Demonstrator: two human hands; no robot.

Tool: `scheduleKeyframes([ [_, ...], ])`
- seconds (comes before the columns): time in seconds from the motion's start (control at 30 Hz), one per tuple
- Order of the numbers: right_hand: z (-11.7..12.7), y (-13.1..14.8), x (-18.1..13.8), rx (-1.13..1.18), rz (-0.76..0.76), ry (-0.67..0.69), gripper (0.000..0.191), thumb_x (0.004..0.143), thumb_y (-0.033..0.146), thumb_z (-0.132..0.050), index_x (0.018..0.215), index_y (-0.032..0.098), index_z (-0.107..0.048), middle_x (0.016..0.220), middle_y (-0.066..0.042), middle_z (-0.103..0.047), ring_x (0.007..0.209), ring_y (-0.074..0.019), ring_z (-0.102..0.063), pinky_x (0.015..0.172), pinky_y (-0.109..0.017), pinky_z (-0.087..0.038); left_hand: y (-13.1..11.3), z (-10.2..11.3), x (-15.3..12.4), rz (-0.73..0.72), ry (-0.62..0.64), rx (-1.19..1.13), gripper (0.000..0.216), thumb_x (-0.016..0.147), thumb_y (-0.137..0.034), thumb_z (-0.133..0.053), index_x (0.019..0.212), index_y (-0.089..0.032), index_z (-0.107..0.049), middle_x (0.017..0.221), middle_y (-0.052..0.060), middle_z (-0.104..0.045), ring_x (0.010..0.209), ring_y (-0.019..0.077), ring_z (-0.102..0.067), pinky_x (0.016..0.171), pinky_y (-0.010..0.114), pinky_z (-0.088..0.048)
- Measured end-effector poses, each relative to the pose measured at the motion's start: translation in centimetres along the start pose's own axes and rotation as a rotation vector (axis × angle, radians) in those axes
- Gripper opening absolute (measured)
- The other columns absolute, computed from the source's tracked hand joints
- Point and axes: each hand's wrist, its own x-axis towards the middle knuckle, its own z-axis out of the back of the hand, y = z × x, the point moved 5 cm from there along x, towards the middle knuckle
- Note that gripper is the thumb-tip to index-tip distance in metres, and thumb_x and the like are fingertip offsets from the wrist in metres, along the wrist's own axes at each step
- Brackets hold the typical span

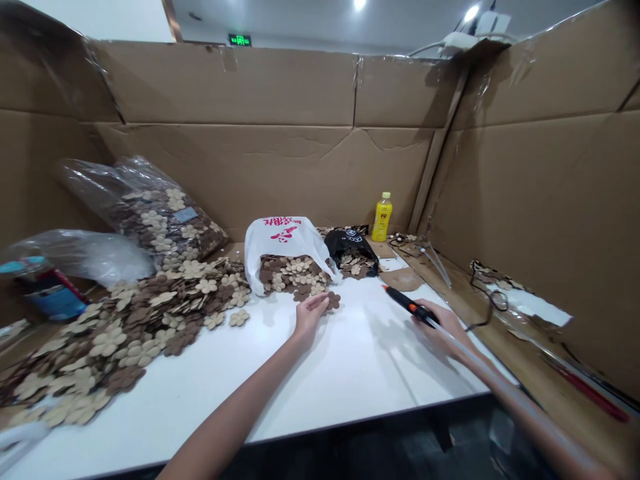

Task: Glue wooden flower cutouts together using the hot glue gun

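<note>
My left hand (311,315) pinches a dark brown flower cutout (333,301) just above the white tabletop, in front of a white plastic bag (286,235). Brown and beige flower cutouts (295,270) spill from that bag's mouth. On the right, my right hand (443,325) is wrapped around a black and orange hot glue gun (410,307), its orange tip pointing left and away from me. A clear glue stick (480,367) runs out of its back end over my forearm. The gun's tip and the held flower are apart.
A large heap of flower cutouts (150,313) covers the left side, below a clear bag (165,220) of more. A black bag (353,250) and a yellow bottle (382,217) stand at the back. Cardboard walls (280,87) enclose the table; a cord (483,323) lies right.
</note>
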Motion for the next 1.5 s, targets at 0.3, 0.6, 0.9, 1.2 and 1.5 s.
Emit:
scheduleKeyframes([
  [0.3,-8.0,7.2,1.6,0.310,-0.017,0.025,0.008,0.067,0.021,-0.044,0.062,0.019,-0.050,0.064,0.001,-0.051,0.057,-0.0120,-0.047,0.054,-0.022,-0.035,0.1,0.1,-0.3,0.013,-0.040,-0.035,0.032,0.060,-0.024,-0.074,0.089,-0.011,-0.069,0.075,0.009,-0.069,0.054,0.0109,-0.058,0.055,0.023,-0.044],
  [0.6,-8.2,6.6,1.8,0.287,-0.068,-0.021,0.011,0.065,0.020,-0.045,0.056,0.020,-0.039,0.058,0.003,-0.044,0.053,-0.0116,-0.043,0.049,-0.022,-0.030,0.4,0.2,0.0,0.047,-0.080,-0.101,0.026,0.060,-0.017,-0.074,0.085,-0.010,-0.069,0.078,0.010,-0.069,0.065,0.0148,-0.063,0.069,0.030,-0.049],
  [0.9,-8.5,6.5,1.9,0.223,-0.109,0.011,0.012,0.065,0.022,-0.044,0.058,0.021,-0.035,0.057,0.003,-0.043,0.050,-0.0111,-0.040,0.047,-0.023,-0.027,0.5,0.3,0.1,0.056,-0.088,-0.128,0.023,0.059,-0.017,-0.075,0.080,-0.009,-0.068,0.076,0.011,-0.069,0.068,0.0154,-0.063,0.072,0.030,-0.049],
  [1.2,-8.6,6.2,2.0,0.231,-0.098,-0.004,0.012,0.064,0.024,-0.044,0.059,0.021,-0.034,0.057,0.003,-0.044,0.052,-0.0118,-0.042,0.049,-0.023,-0.029,0.5,0.2,0.1,0.052,-0.079,-0.127,0.023,0.058,-0.018,-0.075,0.079,-0.009,-0.068,0.076,0.010,-0.068,0.068,0.0153,-0.062,0.073,0.030,-0.048],
  [1.5,-8.5,6.1,1.9,0.217,-0.156,0.020,0.008,0.066,0.025,-0.045,0.062,0.021,-0.039,0.059,0.002,-0.048,0.055,-0.0133,-0.045,0.050,-0.023,-0.030,0.2,0.1,-0.1,0.027,-0.098,-0.146,0.025,0.057,-0.019,-0.076,0.078,-0.009,-0.068,0.077,0.010,-0.068,0.069,0.0150,-0.062,0.075,0.031,-0.047],
])
